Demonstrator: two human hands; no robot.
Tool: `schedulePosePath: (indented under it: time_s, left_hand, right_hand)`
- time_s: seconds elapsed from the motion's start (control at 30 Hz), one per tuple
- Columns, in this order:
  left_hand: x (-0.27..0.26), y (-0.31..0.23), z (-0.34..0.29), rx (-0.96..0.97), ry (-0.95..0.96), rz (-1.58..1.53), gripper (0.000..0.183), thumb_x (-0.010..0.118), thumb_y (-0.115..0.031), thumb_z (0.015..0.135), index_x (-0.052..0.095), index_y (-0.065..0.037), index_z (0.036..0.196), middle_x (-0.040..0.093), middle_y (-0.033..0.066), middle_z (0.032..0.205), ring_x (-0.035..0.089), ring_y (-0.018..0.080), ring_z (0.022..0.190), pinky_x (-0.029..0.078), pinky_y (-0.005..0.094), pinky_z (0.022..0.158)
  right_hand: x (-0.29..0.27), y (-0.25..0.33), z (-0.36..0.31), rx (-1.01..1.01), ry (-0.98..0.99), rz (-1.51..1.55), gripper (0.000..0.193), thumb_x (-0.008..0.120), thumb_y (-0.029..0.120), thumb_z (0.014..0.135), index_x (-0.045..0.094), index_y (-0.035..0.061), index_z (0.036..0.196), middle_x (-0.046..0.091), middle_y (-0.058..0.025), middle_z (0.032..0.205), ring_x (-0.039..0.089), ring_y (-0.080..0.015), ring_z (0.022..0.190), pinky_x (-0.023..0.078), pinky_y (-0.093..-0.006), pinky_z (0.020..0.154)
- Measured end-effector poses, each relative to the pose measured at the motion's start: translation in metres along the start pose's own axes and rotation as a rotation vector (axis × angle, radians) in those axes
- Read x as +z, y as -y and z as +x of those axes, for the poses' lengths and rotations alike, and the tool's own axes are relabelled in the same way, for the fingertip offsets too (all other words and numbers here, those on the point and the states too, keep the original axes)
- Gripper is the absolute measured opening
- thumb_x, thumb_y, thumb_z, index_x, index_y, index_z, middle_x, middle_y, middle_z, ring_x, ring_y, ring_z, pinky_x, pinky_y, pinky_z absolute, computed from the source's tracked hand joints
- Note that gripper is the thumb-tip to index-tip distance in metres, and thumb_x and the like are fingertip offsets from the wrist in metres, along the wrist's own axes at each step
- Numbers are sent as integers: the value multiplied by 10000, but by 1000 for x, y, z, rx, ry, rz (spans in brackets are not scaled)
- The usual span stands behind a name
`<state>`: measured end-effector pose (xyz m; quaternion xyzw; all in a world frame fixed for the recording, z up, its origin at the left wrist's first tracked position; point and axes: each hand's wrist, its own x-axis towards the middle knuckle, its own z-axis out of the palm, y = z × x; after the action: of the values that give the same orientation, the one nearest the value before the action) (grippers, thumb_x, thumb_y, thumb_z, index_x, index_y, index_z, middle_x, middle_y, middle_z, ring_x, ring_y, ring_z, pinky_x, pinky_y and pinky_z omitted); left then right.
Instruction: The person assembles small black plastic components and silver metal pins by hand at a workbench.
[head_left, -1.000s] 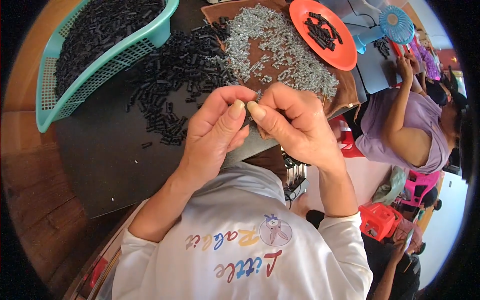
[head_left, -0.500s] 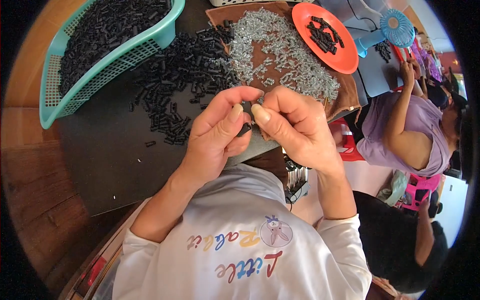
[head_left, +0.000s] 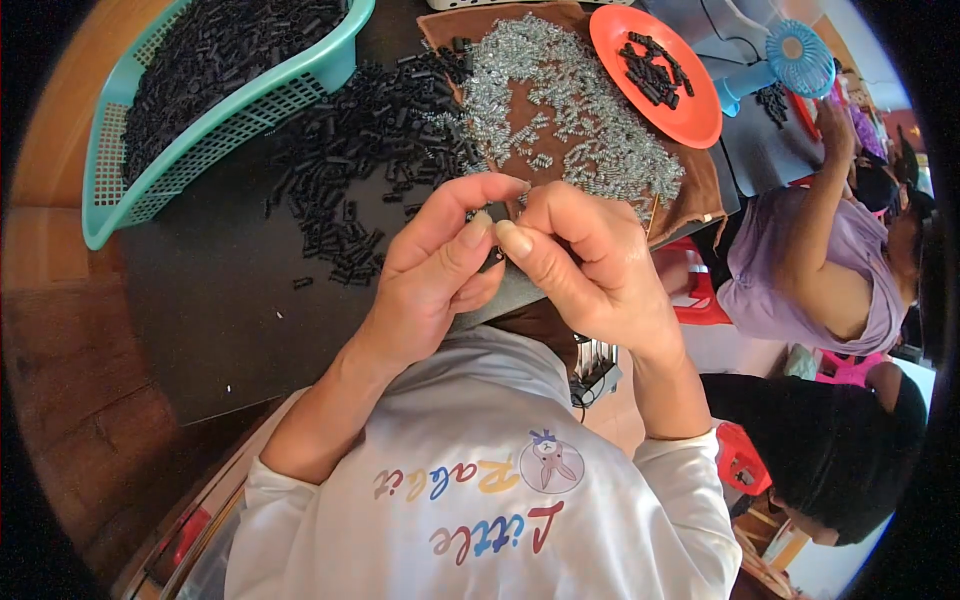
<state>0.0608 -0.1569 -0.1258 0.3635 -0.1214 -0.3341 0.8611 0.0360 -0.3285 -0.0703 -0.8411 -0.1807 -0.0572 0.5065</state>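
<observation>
Close together at the table's near edge, my two hands meet fingertip to fingertip. My left hand (head_left: 430,270) is closed around a small black plastic tube (head_left: 493,259), whose end peeks out between thumb and fingers. My right hand (head_left: 595,265) pinches thumb against forefinger right at that tube; whatever is between those fingertips is hidden. Just beyond the hands, a heap of small metal springs (head_left: 500,70) covers a brown cloth (head_left: 695,200). Left of it lies a loose pile of similar black tubes (head_left: 345,150).
A teal basket (head_left: 100,215) full of black parts stands at the far left of the dark table (head_left: 200,330). An orange plate (head_left: 707,100) with several black pieces sits at the back right, beside a blue fan (head_left: 798,60). Other people (head_left: 790,265) are at the right.
My right thumb and fingertips have shifted slightly left, closer to the tube in my left hand. At the right, the person in black has leaned down and the other person's arm has moved.
</observation>
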Motion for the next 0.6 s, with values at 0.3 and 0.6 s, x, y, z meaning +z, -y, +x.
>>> schedulePosePath:
  time_s: [0.3, 0.6]
  left_hand:
    - [4, -2, 0, -18, 3, 42, 375, 457, -243, 1024, 418, -43, 1339, 423, -68, 752, 308, 5, 556, 218, 173, 476]
    - [2, -1, 0, -2, -4, 74, 405, 468, -245, 1020, 391, -45, 1363, 425, -65, 739, 321, 6, 557, 224, 176, 470]
  right_hand:
    - [8, -6, -5, -165, -73, -132, 108, 624, 90, 882, 565, 6, 849, 565, -125, 677, 592, -325, 590, 465, -385, 517]
    - [7, -9, -6, -17, -36, 70, 80, 639, 53, 862, 581, 7, 892, 574, -123, 721, 617, -294, 625, 477, -375, 521]
